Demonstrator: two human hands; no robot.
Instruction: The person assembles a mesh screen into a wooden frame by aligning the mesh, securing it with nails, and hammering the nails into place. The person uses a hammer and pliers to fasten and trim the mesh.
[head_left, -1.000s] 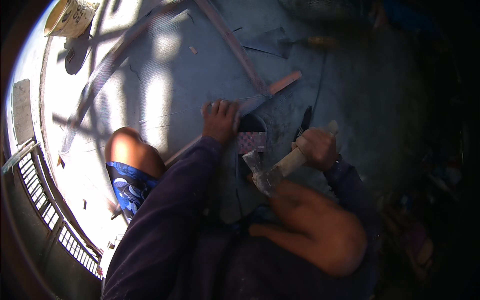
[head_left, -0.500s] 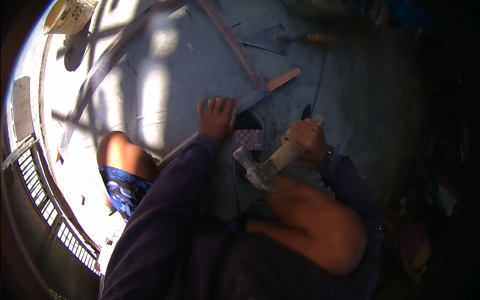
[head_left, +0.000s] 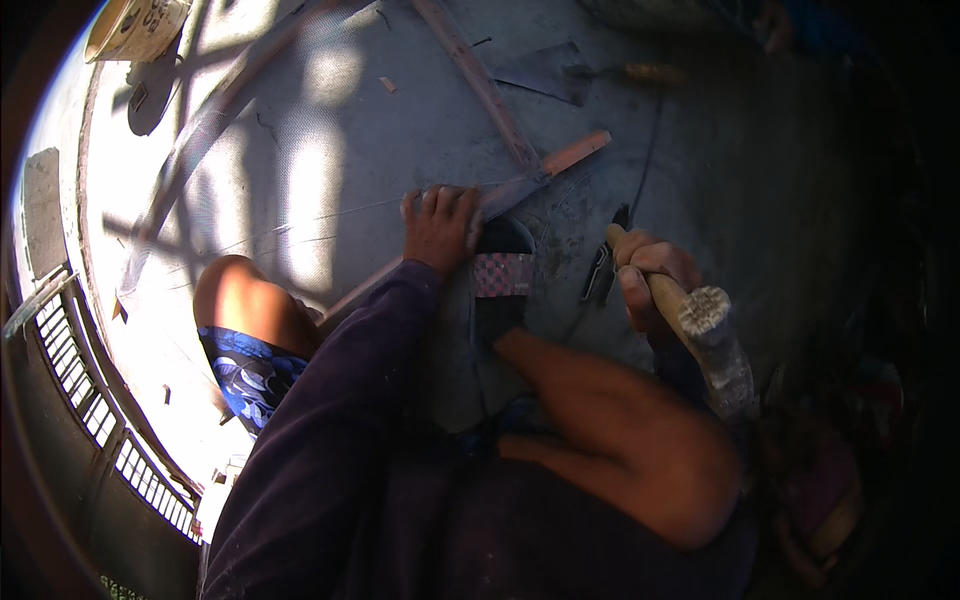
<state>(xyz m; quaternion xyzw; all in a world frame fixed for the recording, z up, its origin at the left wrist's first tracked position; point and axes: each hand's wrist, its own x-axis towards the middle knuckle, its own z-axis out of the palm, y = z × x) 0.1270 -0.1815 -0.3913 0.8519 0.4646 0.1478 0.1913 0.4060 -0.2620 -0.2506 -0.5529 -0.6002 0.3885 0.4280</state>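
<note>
My left hand (head_left: 440,225) presses down on a wooden strip (head_left: 512,196), fingers bent over it. The strip belongs to a wooden frame with fine mesh spread across it. Its orange-toned end (head_left: 580,152) sticks out past the joint with another strip (head_left: 480,85). Off to the right, my right hand (head_left: 655,270) is closed round the wooden handle of a hammer (head_left: 722,355). The worn metal head is tilted toward me, away from the wood. My foot in a slipper with a checked strap (head_left: 503,275) sits just below the strip.
A dark tool with metal edges (head_left: 600,268) lies on the floor beside my right hand. Farther off lies a flat trowel (head_left: 545,75). A bucket (head_left: 135,30) stands at the far left. Another person's blue sleeve (head_left: 825,25) shows at the far right.
My right hand has moved right, swinging the hammer head from above my foot to the far right. My left hand stays on the wooden strip.
</note>
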